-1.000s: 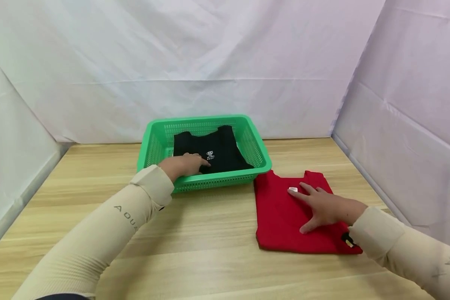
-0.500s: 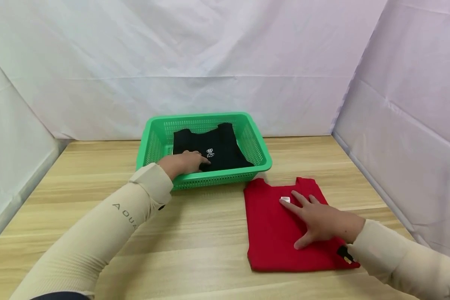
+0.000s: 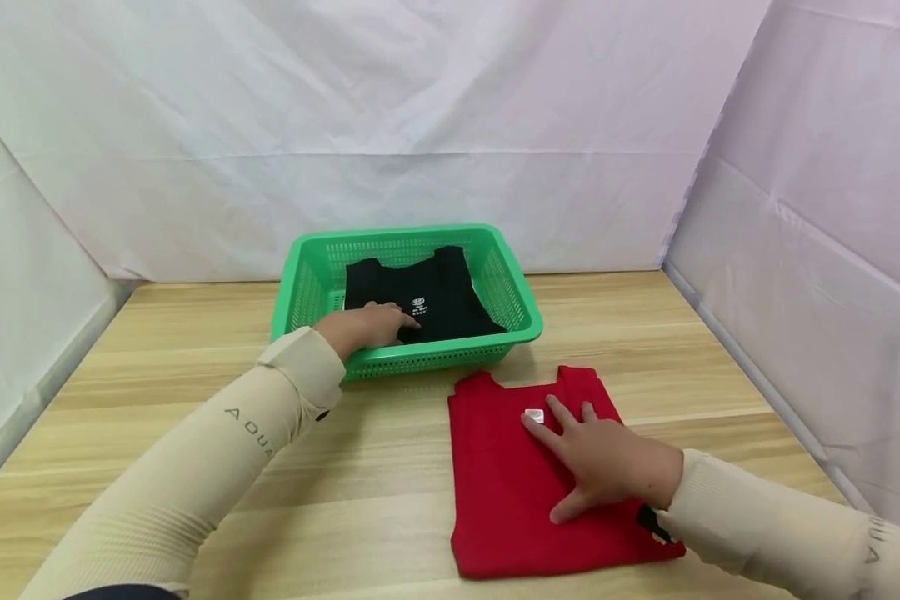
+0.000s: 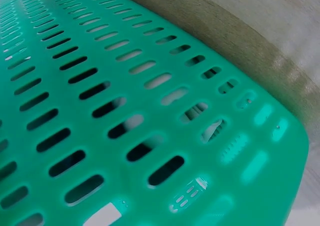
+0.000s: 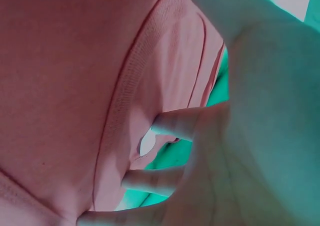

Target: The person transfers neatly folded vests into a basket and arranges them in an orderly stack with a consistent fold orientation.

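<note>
from afar, i'm seeing the black top (image 3: 452, 293) already lying in the basket (image 3: 435, 352), the red top (image 3: 487, 475) outside under my right hand (image 3: 598, 462), fingers spread; whether my left hand (image 3: 367, 325) is gripping, i can't tell.

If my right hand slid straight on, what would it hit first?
Past the red shirt under it, your right hand would probably meet the green basket at its near wall, though depth is unclear.

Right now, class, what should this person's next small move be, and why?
Probably bring the left hand to the left edge of the red garment: it reaches into the green basket, over the black garment, while only the right hand, spread wide, rests on the red garment.
</note>
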Motion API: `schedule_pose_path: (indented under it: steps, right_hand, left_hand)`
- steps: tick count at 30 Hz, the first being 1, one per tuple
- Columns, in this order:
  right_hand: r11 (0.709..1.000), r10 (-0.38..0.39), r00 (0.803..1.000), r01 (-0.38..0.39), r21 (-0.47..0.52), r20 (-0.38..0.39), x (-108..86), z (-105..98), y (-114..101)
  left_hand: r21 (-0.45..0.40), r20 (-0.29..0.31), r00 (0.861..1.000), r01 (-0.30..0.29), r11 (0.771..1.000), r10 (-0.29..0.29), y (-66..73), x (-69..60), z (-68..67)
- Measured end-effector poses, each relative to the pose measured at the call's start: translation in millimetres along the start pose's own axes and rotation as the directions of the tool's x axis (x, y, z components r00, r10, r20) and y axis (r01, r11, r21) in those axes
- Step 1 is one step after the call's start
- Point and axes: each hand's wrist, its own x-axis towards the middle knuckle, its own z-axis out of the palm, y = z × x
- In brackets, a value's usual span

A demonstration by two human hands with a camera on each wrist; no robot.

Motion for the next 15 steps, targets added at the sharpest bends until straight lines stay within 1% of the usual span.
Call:
schedule_pose_path:
  steps: [3,9,13,14,15]
  right_hand:
    - [0.999,-0.018,1.0,0.018,-0.041,0.008,3.9,-1,-14]
    - [0.99,-0.032,0.999,0.033,-0.137,0.011,13.8,-6,-35]
    - [0.978,-0.051,0.999,0.053,-0.201,0.017,18.2,-8,-48]
    - [0.975,-0.059,0.998,0.062,-0.213,0.018,19.2,-8,-51]
    - [0.971,-0.069,0.997,0.071,-0.229,0.017,20.2,-9,-54]
  left_hand:
    - [-0.004,0.008,1.0,0.001,1.0,-0.001,-1.3,0.1,1.4]
    - [0.021,-0.011,1.0,-0.008,1.0,0.008,-1.3,2.1,-0.3]
    - [0.01,0.003,1.0,-0.002,1.0,0.002,-0.5,2.6,-0.9]
    - [0.015,-0.007,1.0,-0.017,1.0,0.017,-6.2,8.0,2.6]
    - [0.012,-0.005,1.0,-0.015,1.0,0.015,-6.5,7.7,2.6]
